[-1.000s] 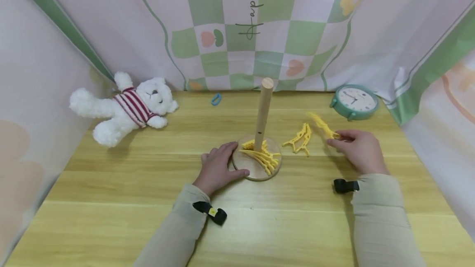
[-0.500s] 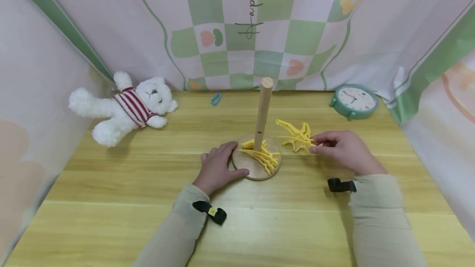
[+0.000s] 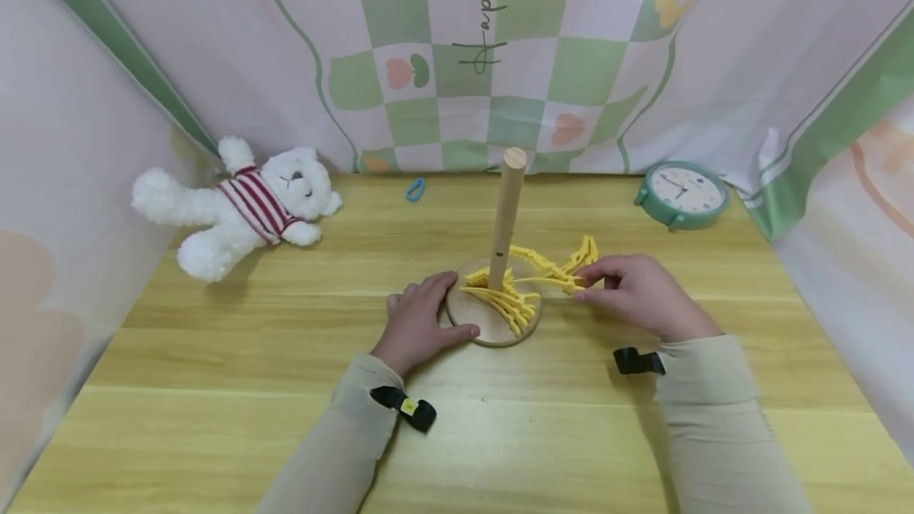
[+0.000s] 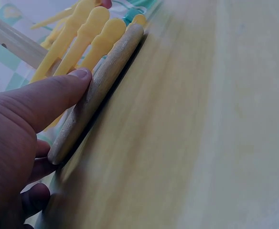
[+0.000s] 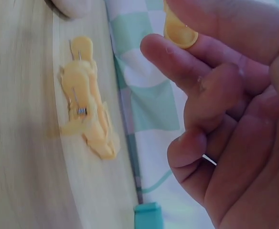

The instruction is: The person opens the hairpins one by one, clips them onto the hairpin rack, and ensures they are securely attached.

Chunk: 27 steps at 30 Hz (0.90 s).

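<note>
A wooden stand, a round base with an upright post, stands mid-table in the head view. My left hand grips the base's left rim, its thumb along the near edge. Several yellow hair clips lie on the base around the post's foot. My right hand pinches another yellow hair clip by its handle end. The held clip's two long arms spread apart toward the post; whether they touch it I cannot tell. Behind it, more yellow clips with metal springs lie on the table.
At the back left lies a white plush bear in a striped shirt. A small blue loop rests near the back edge. A green round clock lies at the back right, before the patterned curtain.
My right hand has moved left with the hair clip, from right of the loose clips to beside the post. The clip's arms have spread. The left hand has stayed on the base.
</note>
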Each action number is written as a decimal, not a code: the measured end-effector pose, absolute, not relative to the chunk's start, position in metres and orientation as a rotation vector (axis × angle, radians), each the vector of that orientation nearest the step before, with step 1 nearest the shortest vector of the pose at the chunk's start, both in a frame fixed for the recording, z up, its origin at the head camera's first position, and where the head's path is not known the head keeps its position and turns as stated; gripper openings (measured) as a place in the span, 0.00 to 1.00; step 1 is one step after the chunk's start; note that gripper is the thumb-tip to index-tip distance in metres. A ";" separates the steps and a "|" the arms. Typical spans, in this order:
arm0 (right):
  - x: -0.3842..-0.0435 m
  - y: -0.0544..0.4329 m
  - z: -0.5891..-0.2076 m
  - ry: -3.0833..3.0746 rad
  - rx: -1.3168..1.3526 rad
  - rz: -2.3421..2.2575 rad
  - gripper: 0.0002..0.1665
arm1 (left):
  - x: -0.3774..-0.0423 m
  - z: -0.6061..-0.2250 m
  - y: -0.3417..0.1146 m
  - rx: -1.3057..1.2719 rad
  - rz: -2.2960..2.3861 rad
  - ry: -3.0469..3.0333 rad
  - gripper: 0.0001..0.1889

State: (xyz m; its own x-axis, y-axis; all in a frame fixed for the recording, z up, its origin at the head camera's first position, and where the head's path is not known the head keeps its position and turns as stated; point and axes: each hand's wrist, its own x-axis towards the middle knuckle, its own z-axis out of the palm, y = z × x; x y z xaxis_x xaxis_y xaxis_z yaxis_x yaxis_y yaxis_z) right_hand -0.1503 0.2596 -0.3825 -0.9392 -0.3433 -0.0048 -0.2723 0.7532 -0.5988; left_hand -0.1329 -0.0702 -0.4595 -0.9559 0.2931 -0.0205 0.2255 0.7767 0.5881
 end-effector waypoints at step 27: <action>-0.139 0.219 -0.374 2.859 -0.614 -0.853 0.11 | -0.132 -0.455 -0.070 0.430 0.899 2.862 0.49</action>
